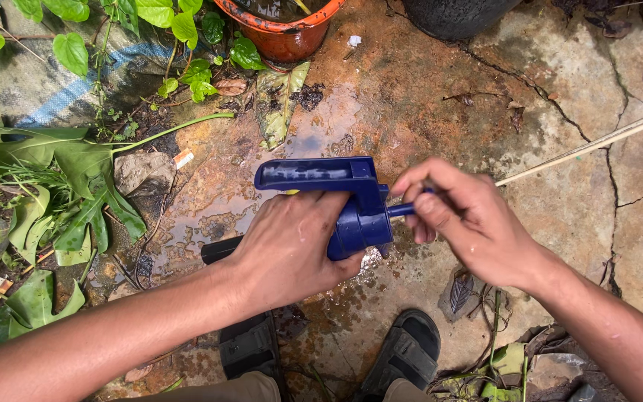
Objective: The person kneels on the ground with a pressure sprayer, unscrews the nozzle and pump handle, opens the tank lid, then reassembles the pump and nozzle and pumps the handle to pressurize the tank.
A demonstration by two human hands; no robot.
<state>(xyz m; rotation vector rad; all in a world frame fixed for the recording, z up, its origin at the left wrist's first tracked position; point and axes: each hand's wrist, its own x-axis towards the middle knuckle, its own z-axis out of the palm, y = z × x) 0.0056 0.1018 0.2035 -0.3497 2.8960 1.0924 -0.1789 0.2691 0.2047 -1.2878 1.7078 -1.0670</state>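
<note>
1. The left hand [292, 242] wraps around the body of a dark blue plastic hand pump [351, 205], fingers closed over its cylindrical part, holding it above the wet ground [381, 97].
2. The right hand [470, 219] pinches the thin blue rod [402, 210] that projects from the right end of the pump, thumb and fingertips closed narrowly on it.
3. The pump's long trough-shaped blue handle [310, 175] extends leftward above the left hand; a black part [221, 249] shows below the left wrist, partly hidden.
4. The pump sits at the centre of the view, between both hands, over a cracked, rust-stained stone surface with a shallow puddle [210, 216].
5. 2 dark sandals [403, 353] appear at the lower edge, just below the pump.
6. An orange pot [284, 30] stands at the top, beside a black container [455, 15].
7. Green leaves [61, 171] fill the left side.
8. A pale thin stick [597, 141] runs diagonally from the right hand toward the upper right.
</note>
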